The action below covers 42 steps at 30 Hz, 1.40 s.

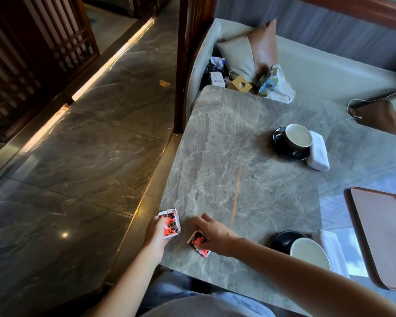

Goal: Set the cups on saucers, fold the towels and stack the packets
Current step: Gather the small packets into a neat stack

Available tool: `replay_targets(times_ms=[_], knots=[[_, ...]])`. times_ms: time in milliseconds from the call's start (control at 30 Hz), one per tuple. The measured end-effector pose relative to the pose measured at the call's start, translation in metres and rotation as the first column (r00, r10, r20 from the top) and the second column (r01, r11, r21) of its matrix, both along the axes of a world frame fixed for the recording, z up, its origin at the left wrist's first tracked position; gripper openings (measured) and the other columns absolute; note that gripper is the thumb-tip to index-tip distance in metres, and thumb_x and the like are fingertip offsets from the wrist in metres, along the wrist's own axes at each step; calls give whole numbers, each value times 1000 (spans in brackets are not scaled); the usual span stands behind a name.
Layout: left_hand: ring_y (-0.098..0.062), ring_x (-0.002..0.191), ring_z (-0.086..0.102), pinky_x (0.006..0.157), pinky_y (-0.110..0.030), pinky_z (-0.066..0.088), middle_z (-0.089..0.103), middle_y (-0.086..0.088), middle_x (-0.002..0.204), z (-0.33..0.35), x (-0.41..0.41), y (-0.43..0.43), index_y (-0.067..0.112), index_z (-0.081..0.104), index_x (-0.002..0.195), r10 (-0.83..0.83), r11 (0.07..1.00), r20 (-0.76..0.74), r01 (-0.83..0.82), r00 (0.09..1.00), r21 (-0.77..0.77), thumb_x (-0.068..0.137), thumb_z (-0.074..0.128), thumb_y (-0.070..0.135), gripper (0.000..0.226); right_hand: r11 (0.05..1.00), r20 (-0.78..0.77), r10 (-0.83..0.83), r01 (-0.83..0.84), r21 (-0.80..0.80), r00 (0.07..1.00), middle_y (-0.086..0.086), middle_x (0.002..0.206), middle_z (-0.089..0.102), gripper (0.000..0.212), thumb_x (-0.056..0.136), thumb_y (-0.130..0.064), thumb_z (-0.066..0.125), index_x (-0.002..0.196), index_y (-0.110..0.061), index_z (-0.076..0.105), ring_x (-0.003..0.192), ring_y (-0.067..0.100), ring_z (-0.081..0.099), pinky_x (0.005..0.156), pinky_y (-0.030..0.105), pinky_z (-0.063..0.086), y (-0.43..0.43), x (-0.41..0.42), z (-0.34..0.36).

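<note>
At the near left corner of the marble table (238, 138), my left hand (154, 234) holds a small stack of red, black and white packets (170, 223). My right hand (213, 234) grips another red packet (199, 243) lying on the tabletop just to the right. A dark cup (298, 137) stands on a black saucer (281, 148) at the far right, with a folded white towel (318, 152) beside it. A second cup (309, 252) sits on a black saucer (284, 239) near me, and a folded white towel (332, 248) lies to its right.
A brown tray (384, 234) lies at the table's right edge. Behind the table a pale bench (329, 72) carries cushions, a wooden box (239, 84), bags and a white cable. Dark stone floor lies to the left.
</note>
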State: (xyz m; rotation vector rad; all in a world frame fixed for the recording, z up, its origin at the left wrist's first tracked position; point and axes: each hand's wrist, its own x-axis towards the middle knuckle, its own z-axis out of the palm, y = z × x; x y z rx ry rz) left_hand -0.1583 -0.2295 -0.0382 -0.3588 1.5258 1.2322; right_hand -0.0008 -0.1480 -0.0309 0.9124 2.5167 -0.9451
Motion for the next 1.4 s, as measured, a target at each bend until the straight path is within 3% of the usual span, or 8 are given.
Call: replay_targets(times_ms=[300, 433, 600, 800, 900, 1000, 1133, 1400], knots=[[-17, 70, 56, 65, -29, 46, 62, -4, 71, 8, 3, 3, 15, 59, 75, 26, 999, 29, -27, 999, 26, 96, 41, 15, 28, 955, 66, -199, 209, -209, 978, 6, 80, 63, 7, 87, -15, 60, 93, -10, 60, 70, 19, 61, 62, 28, 42, 18, 3, 6], [-15, 56, 51, 43, -16, 44, 57, 1, 43, 12, 7, 7, 16, 52, 65, 24, 999, 71, -26, 997, 37, 93, 40, 15, 30, 824, 29, -347, 320, -468, 937, -3, 68, 61, 19, 93, -16, 56, 75, -20, 58, 51, -2, 58, 55, 16, 49, 23, -15, 26], [-23, 72, 56, 61, -32, 45, 62, -10, 73, 17, 17, 14, 11, 58, 79, -81, 996, 83, 77, 993, 47, 93, 44, 26, 25, 968, -150, -217, 193, -160, 964, 6, 87, 69, 12, 86, -15, 60, 97, -13, 66, 73, 17, 62, 64, 28, 49, 17, -41, 36], [-28, 99, 57, 79, -38, 51, 60, -13, 103, 16, 22, 11, 22, 58, 91, -166, 986, -75, 168, 983, 21, 94, 47, 35, 18, 941, -317, -329, 337, -29, 890, -2, 102, 58, 31, 83, -20, 62, 113, -23, 55, 81, 10, 54, 72, 25, 47, 3, -39, 30], [-21, 87, 58, 81, -37, 50, 60, -8, 93, 20, 24, 10, 29, 55, 80, -232, 971, -184, 239, 955, 15, 95, 43, 36, 21, 775, -386, -631, 522, -356, 673, -2, 120, 52, 35, 94, -30, 52, 127, -20, 46, 100, 5, 52, 81, 14, 42, -8, -37, 31], [-17, 79, 59, 62, -28, 50, 61, -5, 84, 28, 34, 19, 27, 55, 79, -265, 960, -209, 277, 941, 33, 95, 43, 37, 23, 459, -168, -856, 568, -683, 490, 2, 132, 48, 43, 100, -44, 30, 137, -23, 35, 114, 9, 51, 89, 20, 42, -15, -39, 37], [-14, 83, 62, 60, -24, 50, 64, -5, 96, 42, 53, 33, 24, 59, 98, -379, 911, -301, 410, 875, 44, 96, 35, 34, 26, 301, -40, -910, 588, -751, 414, 0, 118, 56, 45, 98, -54, 24, 132, -29, 41, 105, 9, 55, 89, 32, 48, -13, -39, 46], [-17, 74, 62, 61, -27, 48, 67, -3, 78, 64, 99, 74, 21, 63, 81, -324, 925, -265, 364, 908, 114, 89, 45, 18, 20, -44, 94, -991, 435, -899, 94, -9, 99, 65, 36, 96, -53, 32, 107, -29, 57, 97, 10, 62, 95, 32, 47, 19, 10, 55]])
